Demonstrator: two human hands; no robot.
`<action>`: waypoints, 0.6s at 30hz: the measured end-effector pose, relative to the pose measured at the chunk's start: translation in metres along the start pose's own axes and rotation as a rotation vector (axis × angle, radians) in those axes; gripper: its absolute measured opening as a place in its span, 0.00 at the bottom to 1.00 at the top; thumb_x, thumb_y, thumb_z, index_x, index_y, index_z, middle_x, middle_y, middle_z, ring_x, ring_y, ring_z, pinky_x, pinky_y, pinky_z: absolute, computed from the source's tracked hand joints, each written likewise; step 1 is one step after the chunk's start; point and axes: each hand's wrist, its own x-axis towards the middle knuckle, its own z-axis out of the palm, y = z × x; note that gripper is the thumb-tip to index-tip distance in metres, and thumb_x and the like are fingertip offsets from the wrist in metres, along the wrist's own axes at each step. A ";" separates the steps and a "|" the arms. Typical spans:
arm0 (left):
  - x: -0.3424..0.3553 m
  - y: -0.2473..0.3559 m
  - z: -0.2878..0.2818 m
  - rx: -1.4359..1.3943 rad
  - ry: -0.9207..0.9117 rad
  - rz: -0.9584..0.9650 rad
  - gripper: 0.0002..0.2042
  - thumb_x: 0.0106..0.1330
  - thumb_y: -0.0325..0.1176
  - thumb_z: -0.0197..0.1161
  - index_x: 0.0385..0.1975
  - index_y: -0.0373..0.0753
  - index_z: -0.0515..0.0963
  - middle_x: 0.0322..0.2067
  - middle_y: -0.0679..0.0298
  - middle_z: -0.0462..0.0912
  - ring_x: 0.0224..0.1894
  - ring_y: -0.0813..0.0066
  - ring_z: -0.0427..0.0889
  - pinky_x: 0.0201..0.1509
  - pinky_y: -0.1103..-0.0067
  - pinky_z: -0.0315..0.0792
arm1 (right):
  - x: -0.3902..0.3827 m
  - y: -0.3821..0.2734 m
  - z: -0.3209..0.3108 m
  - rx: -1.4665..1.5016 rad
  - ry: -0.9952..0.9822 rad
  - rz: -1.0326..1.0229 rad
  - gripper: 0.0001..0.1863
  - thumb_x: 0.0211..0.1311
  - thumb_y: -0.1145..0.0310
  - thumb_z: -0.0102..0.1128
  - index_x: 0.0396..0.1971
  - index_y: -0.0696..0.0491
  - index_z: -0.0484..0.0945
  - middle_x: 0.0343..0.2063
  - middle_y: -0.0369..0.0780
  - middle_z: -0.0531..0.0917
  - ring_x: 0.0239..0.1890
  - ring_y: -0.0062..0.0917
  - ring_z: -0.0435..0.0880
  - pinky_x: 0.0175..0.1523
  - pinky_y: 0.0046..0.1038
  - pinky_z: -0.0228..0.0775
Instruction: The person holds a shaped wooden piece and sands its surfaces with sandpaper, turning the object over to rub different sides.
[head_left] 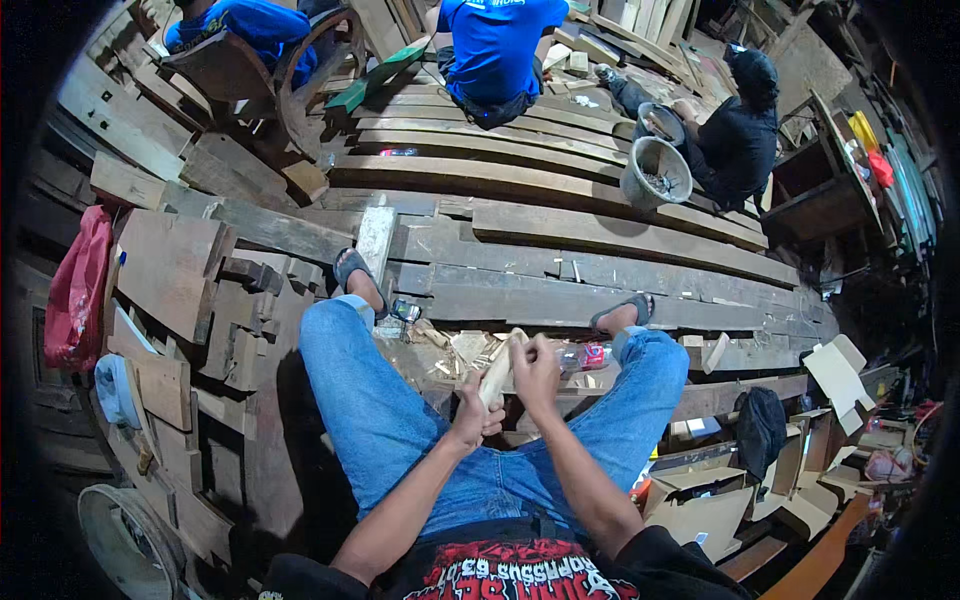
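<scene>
The left hand (pixel 472 412) grips the lower end of a pale wood piece (pixel 497 372); the right hand (pixel 535 372) closes around its upper part, just beside.

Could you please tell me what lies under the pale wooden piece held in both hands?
Below the pale wooden piece lie wood offcuts and shavings on dark planks. The hands and knees hide the rest.

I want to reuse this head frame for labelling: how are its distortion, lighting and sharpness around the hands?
Head view: strong fisheye, so the planks bow toward the rim and the corners are black vignette. Light is even daylight, dimmer at the left and right edges, with no glare. The left hand, right hand and the wood piece they hold are centred and fairly sharp; detail softens toward the rim.
</scene>
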 end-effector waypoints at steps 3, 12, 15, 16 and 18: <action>0.000 -0.002 -0.015 0.006 -0.030 0.029 0.27 0.72 0.66 0.42 0.59 0.54 0.63 0.24 0.74 0.62 0.15 0.89 0.57 0.15 0.89 0.53 | -0.018 -0.014 0.005 -0.002 -0.056 -0.115 0.21 0.65 0.59 0.66 0.21 0.58 0.73 0.15 0.43 0.75 0.19 0.29 0.73 0.28 0.35 0.64; 0.004 -0.013 -0.010 0.146 0.004 0.064 0.29 0.70 0.68 0.45 0.63 0.58 0.60 0.25 0.70 0.61 0.16 0.86 0.55 0.16 0.87 0.53 | -0.007 -0.004 0.013 0.043 0.053 -0.022 0.19 0.63 0.61 0.67 0.22 0.59 0.71 0.21 0.45 0.77 0.24 0.38 0.76 0.32 0.39 0.65; 0.000 -0.016 -0.003 0.225 -0.016 0.020 0.29 0.71 0.66 0.48 0.64 0.56 0.59 0.24 0.70 0.62 0.15 0.86 0.56 0.15 0.87 0.53 | 0.028 0.012 0.003 -0.154 0.207 -0.053 0.21 0.65 0.60 0.66 0.20 0.58 0.70 0.20 0.44 0.75 0.22 0.34 0.71 0.32 0.36 0.64; -0.001 -0.011 -0.007 0.179 -0.017 0.021 0.29 0.71 0.65 0.48 0.64 0.56 0.59 0.24 0.70 0.62 0.15 0.86 0.57 0.15 0.87 0.53 | 0.020 0.010 0.005 -0.045 0.099 -0.032 0.21 0.65 0.61 0.66 0.20 0.58 0.70 0.20 0.44 0.75 0.23 0.33 0.71 0.33 0.36 0.64; -0.003 -0.005 -0.015 0.132 -0.005 0.051 0.31 0.70 0.66 0.51 0.66 0.57 0.57 0.25 0.69 0.62 0.15 0.86 0.57 0.15 0.87 0.54 | -0.009 0.001 0.011 0.114 -0.012 -0.042 0.20 0.65 0.62 0.66 0.21 0.59 0.69 0.19 0.42 0.73 0.23 0.29 0.70 0.32 0.34 0.63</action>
